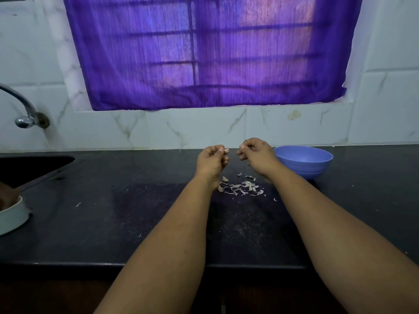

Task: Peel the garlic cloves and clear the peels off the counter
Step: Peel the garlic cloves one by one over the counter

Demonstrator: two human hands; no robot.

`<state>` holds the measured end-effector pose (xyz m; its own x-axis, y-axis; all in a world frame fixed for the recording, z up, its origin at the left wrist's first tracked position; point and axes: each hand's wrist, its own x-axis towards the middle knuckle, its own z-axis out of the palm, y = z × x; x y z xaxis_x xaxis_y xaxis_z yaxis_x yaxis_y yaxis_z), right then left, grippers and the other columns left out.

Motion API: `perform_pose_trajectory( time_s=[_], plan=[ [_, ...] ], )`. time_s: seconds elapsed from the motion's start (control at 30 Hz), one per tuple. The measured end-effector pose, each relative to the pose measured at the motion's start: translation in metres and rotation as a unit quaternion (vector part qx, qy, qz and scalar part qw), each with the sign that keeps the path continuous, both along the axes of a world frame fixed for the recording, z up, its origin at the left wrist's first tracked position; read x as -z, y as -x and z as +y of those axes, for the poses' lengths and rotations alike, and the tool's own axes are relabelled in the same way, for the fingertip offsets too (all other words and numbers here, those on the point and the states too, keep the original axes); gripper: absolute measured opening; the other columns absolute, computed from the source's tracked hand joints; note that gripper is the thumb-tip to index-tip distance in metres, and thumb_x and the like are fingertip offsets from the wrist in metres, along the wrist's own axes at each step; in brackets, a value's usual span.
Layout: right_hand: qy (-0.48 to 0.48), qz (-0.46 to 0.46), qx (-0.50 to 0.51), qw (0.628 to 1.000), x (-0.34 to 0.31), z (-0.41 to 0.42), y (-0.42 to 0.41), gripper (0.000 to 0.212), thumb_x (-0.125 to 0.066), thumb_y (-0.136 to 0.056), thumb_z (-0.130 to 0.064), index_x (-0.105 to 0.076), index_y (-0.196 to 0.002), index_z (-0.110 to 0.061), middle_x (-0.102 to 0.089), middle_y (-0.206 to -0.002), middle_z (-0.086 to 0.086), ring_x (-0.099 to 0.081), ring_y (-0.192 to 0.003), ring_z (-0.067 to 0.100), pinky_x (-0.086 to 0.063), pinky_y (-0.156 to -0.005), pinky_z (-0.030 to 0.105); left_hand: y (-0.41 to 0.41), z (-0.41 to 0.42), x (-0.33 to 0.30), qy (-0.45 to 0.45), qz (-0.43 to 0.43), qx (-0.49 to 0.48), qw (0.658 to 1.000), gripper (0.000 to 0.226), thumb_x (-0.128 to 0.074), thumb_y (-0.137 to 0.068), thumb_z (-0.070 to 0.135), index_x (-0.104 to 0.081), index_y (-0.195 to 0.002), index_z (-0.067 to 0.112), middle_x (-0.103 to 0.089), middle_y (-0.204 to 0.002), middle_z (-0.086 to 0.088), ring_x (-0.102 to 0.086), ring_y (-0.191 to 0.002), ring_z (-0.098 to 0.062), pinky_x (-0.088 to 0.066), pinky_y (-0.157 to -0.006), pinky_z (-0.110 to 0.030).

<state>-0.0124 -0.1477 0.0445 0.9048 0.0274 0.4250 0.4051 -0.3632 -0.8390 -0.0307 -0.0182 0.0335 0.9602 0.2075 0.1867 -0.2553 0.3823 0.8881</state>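
Observation:
Both hands are raised above the black counter (113, 223), a little apart. My left hand (212, 160) pinches a small pale garlic clove (226, 150) between thumb and fingertips. My right hand (256, 155) has its fingers curled, thumb against the forefinger; whether a bit of peel is between them I cannot tell. Below the hands lies a loose heap of garlic peels (242, 188), with a few pale cloves (224, 179) at its left side. A blue plastic bowl (303, 160) stands on the counter just right of my right hand; its inside is hidden.
A sink (29, 168) is set into the counter at the left, under a metal tap (25, 109) on the tiled wall. A pale dish (13, 217) sits at the far left edge. Stray peel bits (78, 204) dot the counter. A purple curtain (204, 53) covers the window.

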Motion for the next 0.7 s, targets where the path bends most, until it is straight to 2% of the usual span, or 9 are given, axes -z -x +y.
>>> perform_pose_trajectory(
  time_s=[0.17, 0.23, 0.33, 0.4, 0.47, 0.57, 0.7],
  plan=[
    [-0.008, -0.041, 0.014, 0.999, -0.0004, -0.0045, 0.0016, 0.013, -0.068, -0.088, -0.017, -0.060, -0.080, -0.022, -0.070, -0.076, -0.003, -0.065, -0.072, 0.008, -0.048, -0.071, 0.021, 0.0022, -0.0018, 0.0005, -0.050, 0.007, 0.023, 0.998, 0.005, -0.054, -0.097, 0.010, -0.058, -0.097, 0.013, -0.062, -0.089, -0.002, -0.055, -0.063, -0.009, -0.048, -0.053, -0.016],
    [-0.011, -0.051, 0.007, 0.999, -0.0003, -0.0041, 0.0013, 0.012, -0.072, -0.084, -0.015, -0.061, -0.082, -0.020, -0.070, -0.075, 0.000, -0.066, -0.070, 0.009, -0.051, -0.073, 0.022, 0.0045, -0.0049, 0.0008, -0.058, 0.001, 0.038, 0.998, 0.006, -0.054, -0.097, 0.010, -0.059, -0.096, 0.014, -0.063, -0.089, -0.001, -0.056, -0.064, -0.009, -0.048, -0.055, -0.016],
    [-0.012, -0.055, 0.002, 0.998, -0.0004, -0.0047, 0.0011, 0.013, -0.069, -0.087, -0.012, -0.062, -0.096, -0.019, -0.071, -0.078, -0.004, -0.068, -0.077, 0.008, -0.053, -0.079, 0.025, 0.0050, -0.0034, 0.0001, -0.068, -0.003, 0.032, 0.997, 0.007, -0.054, -0.097, 0.012, -0.060, -0.097, 0.016, -0.064, -0.093, -0.001, -0.058, -0.066, -0.009, -0.047, -0.057, -0.017],
    [-0.008, -0.060, -0.002, 0.998, -0.0009, -0.0049, 0.0018, 0.022, -0.063, -0.090, -0.011, -0.060, -0.109, -0.022, -0.072, -0.082, -0.009, -0.068, -0.083, 0.004, -0.051, -0.080, 0.022, 0.0049, -0.0018, -0.0002, -0.076, -0.006, 0.023, 0.997, 0.007, -0.054, -0.097, 0.014, -0.060, -0.100, 0.016, -0.063, -0.095, 0.000, -0.057, -0.068, -0.009, -0.046, -0.057, -0.017],
    [-0.016, -0.057, -0.010, 0.998, -0.0011, -0.0044, 0.0020, 0.024, -0.064, -0.091, -0.013, -0.061, -0.112, -0.024, -0.073, -0.084, -0.008, -0.068, -0.085, 0.004, -0.052, -0.083, 0.024, 0.0048, -0.0019, 0.0009, -0.087, -0.011, 0.018, 0.996, 0.008, -0.055, -0.097, 0.015, -0.062, -0.102, 0.015, -0.061, -0.093, -0.001, -0.054, -0.069, -0.009, -0.044, -0.058, -0.017],
    [-0.049, -0.027, -0.029, 0.998, -0.0010, -0.0023, 0.0025, 0.013, -0.073, -0.084, -0.025, -0.069, -0.097, -0.023, -0.074, -0.083, -0.003, -0.070, -0.084, 0.008, -0.055, -0.083, 0.028, 0.0037, -0.0020, 0.0021, -0.098, -0.021, 0.019, 0.995, 0.007, -0.058, -0.095, 0.016, -0.063, -0.100, 0.016, -0.061, -0.091, -0.001, -0.052, -0.072, -0.010, -0.044, -0.060, -0.018],
    [-0.079, -0.012, -0.026, 0.996, -0.0006, -0.0008, 0.0042, 0.008, -0.074, -0.083, -0.018, -0.069, -0.082, -0.022, -0.072, -0.078, -0.001, -0.069, -0.078, 0.009, -0.052, -0.075, 0.025, 0.0029, -0.0038, 0.0030, -0.083, -0.030, 0.043, 0.995, 0.006, -0.060, -0.094, 0.010, -0.064, -0.096, 0.014, -0.064, -0.089, -0.003, -0.057, -0.073, -0.010, -0.050, -0.067, -0.020]
  ],
)
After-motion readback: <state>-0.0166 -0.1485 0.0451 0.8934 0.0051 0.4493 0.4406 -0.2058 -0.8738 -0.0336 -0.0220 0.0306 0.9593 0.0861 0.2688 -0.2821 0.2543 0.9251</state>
